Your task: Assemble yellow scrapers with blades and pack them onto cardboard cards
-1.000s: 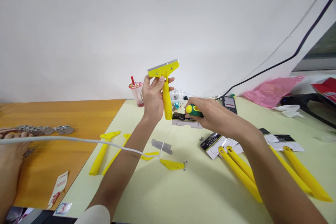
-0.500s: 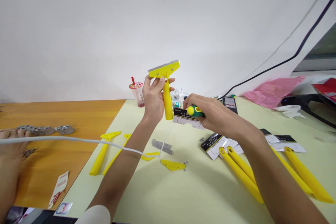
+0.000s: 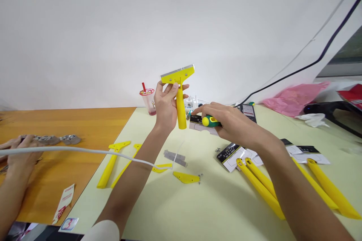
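Note:
My left hand point(image 3: 166, 107) is closed round a yellow scraper point(image 3: 181, 107), held upright with its metal blade at the top and two screws in the head. In my right hand point(image 3: 223, 118) is a screwdriver with a green and yellow handle point(image 3: 210, 121); its shaft is hidden. A black and white packaging card point(image 3: 199, 123) is at the right fingers; how it is gripped is hidden. Below, on the table, are loose blades point(image 3: 175, 157), a yellow cover plate point(image 3: 186, 177) with small screws, and another yellow plate point(image 3: 161, 168) partly behind the cable.
Yellow scraper handles point(image 3: 260, 184) and cards point(image 3: 230, 156) lie at right. Two yellow scrapers point(image 3: 109, 167) lie left of my left arm. A cup with a straw point(image 3: 148, 101) stands behind. A white cable point(image 3: 85, 150) crosses in front. Another person's hands point(image 3: 24, 152) are at the orange table.
My right index finger has stretched out leftward, and the card has shifted slightly up and right. The scraper has hardly moved. The other person's hands have moved further into view.

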Demonstrator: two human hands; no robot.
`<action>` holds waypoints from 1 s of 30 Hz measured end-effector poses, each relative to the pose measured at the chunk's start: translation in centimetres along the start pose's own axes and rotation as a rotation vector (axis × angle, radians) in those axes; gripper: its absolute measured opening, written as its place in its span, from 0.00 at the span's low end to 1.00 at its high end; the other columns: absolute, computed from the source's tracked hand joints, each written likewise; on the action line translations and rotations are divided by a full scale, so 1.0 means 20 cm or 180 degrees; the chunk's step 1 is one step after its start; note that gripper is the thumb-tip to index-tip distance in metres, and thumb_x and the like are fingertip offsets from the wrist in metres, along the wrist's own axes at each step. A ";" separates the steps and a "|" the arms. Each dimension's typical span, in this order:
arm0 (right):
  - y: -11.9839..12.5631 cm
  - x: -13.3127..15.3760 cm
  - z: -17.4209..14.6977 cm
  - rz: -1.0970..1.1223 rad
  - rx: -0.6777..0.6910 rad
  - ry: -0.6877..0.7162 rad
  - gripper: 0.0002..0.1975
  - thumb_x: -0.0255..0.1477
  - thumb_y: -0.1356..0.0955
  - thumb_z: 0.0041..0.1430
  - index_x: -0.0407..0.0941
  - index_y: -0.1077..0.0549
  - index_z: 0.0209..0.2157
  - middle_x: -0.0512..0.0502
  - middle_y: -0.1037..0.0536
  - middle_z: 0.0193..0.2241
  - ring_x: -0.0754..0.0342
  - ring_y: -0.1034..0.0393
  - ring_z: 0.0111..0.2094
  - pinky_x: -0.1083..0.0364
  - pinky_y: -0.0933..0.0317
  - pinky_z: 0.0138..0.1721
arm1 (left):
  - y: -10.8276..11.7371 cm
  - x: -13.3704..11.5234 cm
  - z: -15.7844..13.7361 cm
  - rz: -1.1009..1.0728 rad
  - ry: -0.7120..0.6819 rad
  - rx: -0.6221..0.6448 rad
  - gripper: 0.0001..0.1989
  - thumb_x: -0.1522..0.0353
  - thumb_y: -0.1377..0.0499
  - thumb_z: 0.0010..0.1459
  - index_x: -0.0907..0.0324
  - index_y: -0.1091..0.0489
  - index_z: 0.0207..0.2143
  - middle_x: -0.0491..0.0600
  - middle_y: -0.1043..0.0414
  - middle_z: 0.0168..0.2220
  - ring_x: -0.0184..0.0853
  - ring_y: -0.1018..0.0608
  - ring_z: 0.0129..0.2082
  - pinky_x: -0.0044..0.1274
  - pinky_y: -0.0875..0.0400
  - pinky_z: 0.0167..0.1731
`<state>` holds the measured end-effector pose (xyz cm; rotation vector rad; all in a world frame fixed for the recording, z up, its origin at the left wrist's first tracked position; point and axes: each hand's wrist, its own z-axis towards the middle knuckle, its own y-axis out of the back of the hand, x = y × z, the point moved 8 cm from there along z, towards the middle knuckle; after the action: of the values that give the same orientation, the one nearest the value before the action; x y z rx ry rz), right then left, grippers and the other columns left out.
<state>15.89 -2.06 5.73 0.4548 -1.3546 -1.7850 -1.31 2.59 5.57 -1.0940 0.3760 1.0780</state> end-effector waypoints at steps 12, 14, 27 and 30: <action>-0.01 -0.03 0.00 0.0089 -0.0090 -0.0123 0.25 0.09 0.37 0.51 0.50 0.26 0.42 0.47 0.20 0.39 0.45 0.27 0.41 0.53 0.41 0.39 | 0.00 0.00 0.00 -0.0122 0.0034 -0.0019 0.17 0.68 0.27 0.61 0.52 0.33 0.46 0.50 0.20 0.53 0.47 0.16 0.58 0.27 0.20 0.46; 0.01 -0.01 0.00 0.0159 -0.0193 0.0025 0.26 0.08 0.38 0.50 0.50 0.26 0.43 0.45 0.21 0.41 0.43 0.27 0.47 0.53 0.39 0.40 | 0.00 0.00 0.00 -0.0107 0.0059 -0.0065 0.17 0.67 0.27 0.61 0.52 0.32 0.46 0.50 0.20 0.53 0.47 0.16 0.59 0.27 0.20 0.46; -0.02 0.01 -0.01 0.0333 -0.0156 0.0187 0.24 0.12 0.36 0.51 0.51 0.26 0.44 0.51 0.20 0.36 0.49 0.29 0.33 0.53 0.43 0.36 | 0.02 -0.09 -0.05 -0.0134 -0.0439 -0.0566 0.16 0.64 0.29 0.66 0.51 0.35 0.47 0.51 0.20 0.59 0.46 0.19 0.64 0.28 0.21 0.51; 0.01 0.02 -0.01 0.0426 -0.0322 0.0272 0.24 0.12 0.36 0.51 0.51 0.26 0.45 0.50 0.19 0.38 0.49 0.28 0.35 0.53 0.42 0.36 | 0.00 -0.06 -0.06 -0.0143 -0.0341 -0.0519 0.16 0.64 0.30 0.67 0.52 0.35 0.48 0.52 0.22 0.61 0.46 0.20 0.65 0.31 0.22 0.55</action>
<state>15.85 -2.57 5.96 0.3724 -1.2016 -1.6964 -1.51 0.91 5.88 -1.1774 0.1801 1.1371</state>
